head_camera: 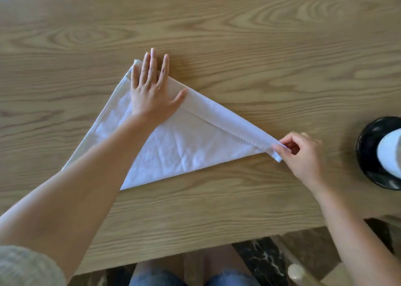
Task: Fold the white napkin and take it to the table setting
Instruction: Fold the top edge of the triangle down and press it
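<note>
The white napkin (180, 146) lies on the wooden table (238, 46), folded into a triangle with a narrow band turned over along its far right edge. My left hand (152, 90) rests flat on the napkin's far corner, fingers spread and pressing down. My right hand (301, 155) pinches the napkin's right tip between thumb and fingers, at the end of the folded band. My left forearm hides the napkin's near left corner.
A black plate (368, 153) with a white napkin piece (390, 153) on it sits at the table's right edge, partly cut off by the frame. The table's near edge runs just in front of my lap. A chair part (297, 272) shows at lower right.
</note>
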A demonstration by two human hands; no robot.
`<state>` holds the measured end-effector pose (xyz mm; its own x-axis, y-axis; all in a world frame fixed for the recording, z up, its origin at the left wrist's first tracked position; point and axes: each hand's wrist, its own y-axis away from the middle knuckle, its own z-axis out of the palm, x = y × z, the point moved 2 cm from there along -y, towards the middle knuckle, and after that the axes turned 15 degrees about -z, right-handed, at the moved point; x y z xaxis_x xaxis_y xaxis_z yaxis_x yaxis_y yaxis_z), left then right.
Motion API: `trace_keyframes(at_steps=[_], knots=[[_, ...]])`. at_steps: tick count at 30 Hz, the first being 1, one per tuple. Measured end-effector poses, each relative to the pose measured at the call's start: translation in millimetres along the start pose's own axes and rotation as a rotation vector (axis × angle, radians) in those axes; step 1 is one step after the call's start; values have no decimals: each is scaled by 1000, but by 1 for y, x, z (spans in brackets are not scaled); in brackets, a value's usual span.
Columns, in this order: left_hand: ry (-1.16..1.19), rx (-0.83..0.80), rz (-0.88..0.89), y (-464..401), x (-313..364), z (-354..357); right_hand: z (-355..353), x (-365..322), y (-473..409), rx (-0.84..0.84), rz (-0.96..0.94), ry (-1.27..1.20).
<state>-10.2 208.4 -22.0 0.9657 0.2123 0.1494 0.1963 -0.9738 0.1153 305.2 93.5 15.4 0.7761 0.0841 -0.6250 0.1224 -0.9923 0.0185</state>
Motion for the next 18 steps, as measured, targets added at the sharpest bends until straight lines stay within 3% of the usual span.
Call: trace_keyframes(at_steps=[10, 18], knots=[[-10, -30, 128, 45, 31, 7, -6, 11, 87, 43, 122, -204], [137, 27, 37, 78, 14, 1, -33, -33, 67, 22, -87, -209]])
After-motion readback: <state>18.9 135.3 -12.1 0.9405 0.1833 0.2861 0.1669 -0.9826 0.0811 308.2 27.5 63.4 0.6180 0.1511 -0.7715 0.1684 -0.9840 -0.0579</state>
